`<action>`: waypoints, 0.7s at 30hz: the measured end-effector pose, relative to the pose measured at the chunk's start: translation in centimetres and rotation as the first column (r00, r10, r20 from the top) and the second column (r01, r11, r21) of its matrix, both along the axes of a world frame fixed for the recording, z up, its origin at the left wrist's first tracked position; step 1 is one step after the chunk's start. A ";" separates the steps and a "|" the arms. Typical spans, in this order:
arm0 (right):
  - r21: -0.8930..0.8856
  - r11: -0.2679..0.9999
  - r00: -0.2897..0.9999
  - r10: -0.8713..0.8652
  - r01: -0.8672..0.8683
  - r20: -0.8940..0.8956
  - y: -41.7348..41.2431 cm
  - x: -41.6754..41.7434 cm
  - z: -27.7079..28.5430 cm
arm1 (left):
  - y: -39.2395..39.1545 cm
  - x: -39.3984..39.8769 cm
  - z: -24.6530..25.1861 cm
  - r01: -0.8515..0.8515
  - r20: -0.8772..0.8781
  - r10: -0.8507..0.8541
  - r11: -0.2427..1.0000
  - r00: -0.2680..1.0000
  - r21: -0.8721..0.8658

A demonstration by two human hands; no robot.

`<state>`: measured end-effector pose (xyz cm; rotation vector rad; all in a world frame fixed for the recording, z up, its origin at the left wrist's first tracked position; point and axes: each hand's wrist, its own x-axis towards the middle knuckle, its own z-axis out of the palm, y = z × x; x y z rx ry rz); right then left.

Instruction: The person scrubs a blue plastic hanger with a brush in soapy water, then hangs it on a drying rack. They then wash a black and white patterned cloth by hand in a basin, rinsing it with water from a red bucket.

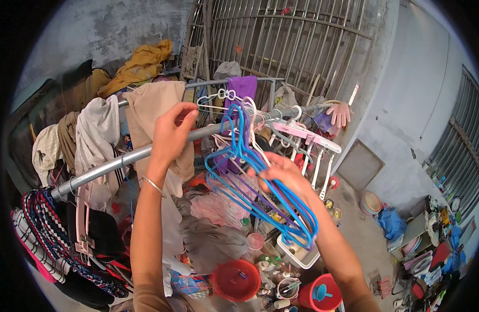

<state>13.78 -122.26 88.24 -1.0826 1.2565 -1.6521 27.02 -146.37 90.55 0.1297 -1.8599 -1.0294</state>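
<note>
My left hand is raised beside a grey metal pole. Its thumb and forefinger curve towards each other with a small gap, and nothing shows between them. A wire bangle circles that wrist. My right hand holds the side of a bunch of blue plastic hangers, with purple ones among them. These hangers tilt down to the right, their hooks up by the pole; whether the hooks rest on it is unclear. A white hanger stands beside the bunch at the pole. My right fingertips are blurred and partly behind the hangers.
Clothes, including beige trousers and a patterned garment, hang at the left. A pink-and-white clip hanger hangs at the right. Below stand a red basin, a red bucket and a white tub. Metal bars rise behind.
</note>
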 end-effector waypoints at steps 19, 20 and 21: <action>0.339 0.926 0.985 -0.139 0.165 -0.099 -5.1 -3.0 -9.2 | 0.5 -6.7 -1.7 -0.150 0.338 0.513 0.694 0.789 -0.704; 0.361 0.900 0.964 -0.187 0.244 -0.187 -4.1 -2.0 -9.1 | 0.7 -6.6 -1.9 -0.166 0.338 0.539 0.683 0.772 -0.711; 0.368 0.870 0.931 -0.230 0.327 -0.283 -3.1 -1.5 -8.8 | 0.9 -6.6 -1.8 -0.200 0.305 0.566 0.661 0.766 -0.723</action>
